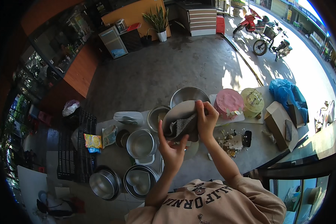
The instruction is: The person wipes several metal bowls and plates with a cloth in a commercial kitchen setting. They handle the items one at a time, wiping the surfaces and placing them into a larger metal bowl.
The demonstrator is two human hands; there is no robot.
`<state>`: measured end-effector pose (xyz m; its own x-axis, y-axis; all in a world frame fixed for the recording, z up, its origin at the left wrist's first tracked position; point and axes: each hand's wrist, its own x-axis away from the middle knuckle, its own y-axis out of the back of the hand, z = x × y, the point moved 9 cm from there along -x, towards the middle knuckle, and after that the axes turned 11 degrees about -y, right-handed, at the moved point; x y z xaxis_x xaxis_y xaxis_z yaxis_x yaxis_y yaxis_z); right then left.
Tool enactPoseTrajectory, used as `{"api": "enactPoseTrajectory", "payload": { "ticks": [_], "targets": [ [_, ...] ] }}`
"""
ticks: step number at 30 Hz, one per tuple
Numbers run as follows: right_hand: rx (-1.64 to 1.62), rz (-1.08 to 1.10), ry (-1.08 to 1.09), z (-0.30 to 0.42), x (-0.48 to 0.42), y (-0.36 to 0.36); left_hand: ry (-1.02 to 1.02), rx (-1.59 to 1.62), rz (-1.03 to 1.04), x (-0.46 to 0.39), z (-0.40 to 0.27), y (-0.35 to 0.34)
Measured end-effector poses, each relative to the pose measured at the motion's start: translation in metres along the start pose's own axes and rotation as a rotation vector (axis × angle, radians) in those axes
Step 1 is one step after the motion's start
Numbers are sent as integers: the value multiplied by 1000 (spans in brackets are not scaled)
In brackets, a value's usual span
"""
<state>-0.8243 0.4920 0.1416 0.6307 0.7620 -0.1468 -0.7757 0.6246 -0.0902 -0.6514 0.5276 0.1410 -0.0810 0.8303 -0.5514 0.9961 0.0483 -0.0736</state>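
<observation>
A round metal cake pan is tilted up in front of me, above the table. My left hand holds it from the near left, fingers spread along its side. At the right rim, my right hand grips it with the thumb over the edge. Bunched inside the pan is a dark grey cloth; whether any fingers press on it is hidden. Beyond the pan stands a large steel bowl, and a smaller steel bowl sits to its left.
Left lie stacked cake pans, a heart-shaped pan, another round pan and a snack packet. Right are a pink cake, a pale green cake, scattered beads and a cardboard box bearing a phone.
</observation>
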Motion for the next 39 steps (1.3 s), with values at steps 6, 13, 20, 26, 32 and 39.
{"api": "enactPoseTrajectory", "payload": {
  "ticks": [6, 13, 20, 26, 32, 39],
  "targets": [
    [-240, 685, -428, -52, 19, -40, -179, -537, -79, -32, 22, 63],
    [-377, 676, -746, -97, 28, -27, 202, 48, -263, -51, 56, 110],
    [-269, 550, -476, -90, 9, -3, 221, 392, -335, -73, 27, 131],
    [-59, 675, -215, -64, 27, -16, -296, -239, 800, -50, -11, -6],
    [291, 798, 21, -30, 28, -6, 316, 442, 1167, -20, 12, -32],
    [631, 1059, 385, -8, 70, -33, 411, -96, 1306, 32, 76, -51]
  ]
}}
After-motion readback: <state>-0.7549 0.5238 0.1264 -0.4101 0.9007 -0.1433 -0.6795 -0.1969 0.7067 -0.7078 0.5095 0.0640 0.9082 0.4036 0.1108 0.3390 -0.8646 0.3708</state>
